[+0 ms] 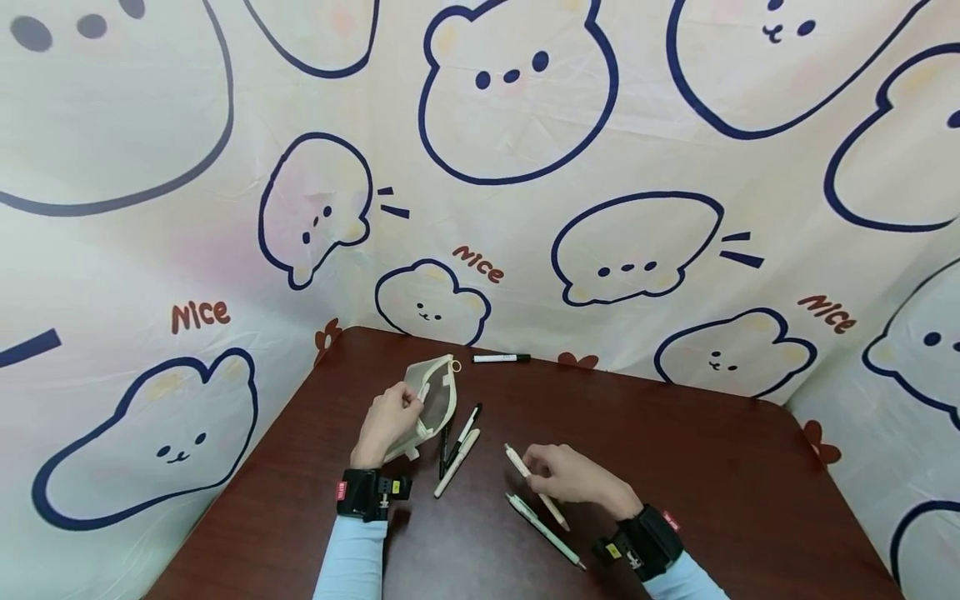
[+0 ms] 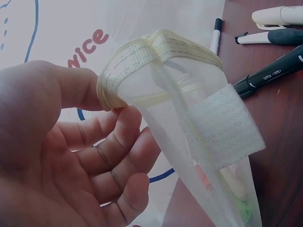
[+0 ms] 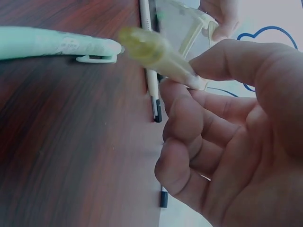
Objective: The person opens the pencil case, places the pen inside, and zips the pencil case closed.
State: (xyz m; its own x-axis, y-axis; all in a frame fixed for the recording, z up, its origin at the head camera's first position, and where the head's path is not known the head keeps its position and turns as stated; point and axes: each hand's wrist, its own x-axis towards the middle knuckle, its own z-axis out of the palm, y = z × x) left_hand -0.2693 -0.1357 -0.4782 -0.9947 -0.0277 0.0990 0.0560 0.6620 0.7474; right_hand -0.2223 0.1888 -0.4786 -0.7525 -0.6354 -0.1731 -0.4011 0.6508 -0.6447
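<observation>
A pale mesh zip pouch point(image 1: 444, 398) stands open toward the right. My left hand point(image 1: 386, 423) pinches its zipped edge between thumb and forefinger, and the other fingers curl loosely in the left wrist view. Through the mesh point(image 2: 163, 118) faint pinkish and green shapes show, too blurred to name. Over the table, right of the pouch, my right hand point(image 1: 577, 477) pinches a cream pen point(image 1: 516, 459) at a slant; its yellowish end point(image 3: 142, 47) points toward the wrist camera. Close by, a light green pen point(image 1: 543, 530) lies on the table, apart from that hand.
Beside the pouch lie a cream pen point(image 1: 457, 464), a black-and-white pen point(image 1: 467, 425) and a black marker point(image 1: 443, 457), close together. A white marker with a black cap point(image 1: 501, 358) rests at the table's back edge. Patterned cloth point(image 1: 517, 225) hangs behind the brown table point(image 1: 675, 450).
</observation>
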